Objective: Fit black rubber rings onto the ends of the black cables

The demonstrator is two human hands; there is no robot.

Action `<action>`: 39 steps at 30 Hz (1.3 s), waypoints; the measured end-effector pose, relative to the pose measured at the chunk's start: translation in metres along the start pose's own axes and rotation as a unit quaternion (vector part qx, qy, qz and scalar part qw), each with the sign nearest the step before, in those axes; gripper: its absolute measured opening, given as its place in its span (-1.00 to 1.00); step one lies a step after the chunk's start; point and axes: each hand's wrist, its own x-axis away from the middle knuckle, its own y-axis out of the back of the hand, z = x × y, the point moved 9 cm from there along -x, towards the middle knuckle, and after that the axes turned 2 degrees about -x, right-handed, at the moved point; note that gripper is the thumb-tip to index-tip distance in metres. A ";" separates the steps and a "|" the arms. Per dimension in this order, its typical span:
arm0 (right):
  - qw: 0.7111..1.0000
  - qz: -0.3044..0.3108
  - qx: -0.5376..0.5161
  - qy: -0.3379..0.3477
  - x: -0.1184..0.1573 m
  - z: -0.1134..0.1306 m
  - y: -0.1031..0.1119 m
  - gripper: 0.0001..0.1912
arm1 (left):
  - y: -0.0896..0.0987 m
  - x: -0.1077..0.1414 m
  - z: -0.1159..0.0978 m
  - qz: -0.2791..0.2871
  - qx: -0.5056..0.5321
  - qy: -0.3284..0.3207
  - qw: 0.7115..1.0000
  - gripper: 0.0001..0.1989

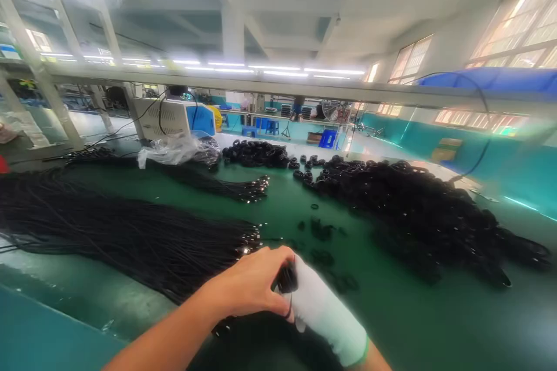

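We hold a dark bundle, apparently black cable point(287, 279), between our hands above the green work surface point(278, 211). Our bare left hand point(250, 279) pinches it between bent fingers and thumb, its fingertips meeting the gloved right hand point(319, 301). The right fingers are blurred and partly hidden; we cannot tell how they grip. A thin black strand point(289, 308) shows beside the left thumb.

We judge even pressure best: firm enough to stop the bundle springing apart, without kinking it. We should trap that strand under a fingertip and work clear of the straight black cables point(143, 237) left of our hands, whose bright ends, just beyond the left knuckles, could snag. The heap of black coils point(418, 208) lies to the right, well apart.
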 end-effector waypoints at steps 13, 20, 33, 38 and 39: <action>0.973 0.081 -0.161 0.145 0.029 0.047 0.009 -0.60 | -0.010 -0.019 0.016 0.056 0.091 -0.002 0.994 -0.78; 0.883 0.226 -0.366 0.188 0.037 0.050 -0.006 -0.48 | 0.008 -0.005 0.005 -0.007 0.405 0.055 0.913 -0.88; 0.838 0.238 -0.482 0.095 0.023 0.032 -0.021 -0.53 | 0.046 -0.002 -0.028 -0.171 0.115 -0.089 0.974 -0.70; 0.826 0.255 -0.503 -0.013 0.023 0.027 -0.036 -0.38 | 0.032 -0.013 -0.009 -0.031 0.267 -0.105 0.958 -0.64; 0.842 0.243 -0.482 0.004 0.021 0.029 -0.033 -0.39 | 0.032 -0.015 -0.003 -0.045 0.262 -0.089 0.960 -0.67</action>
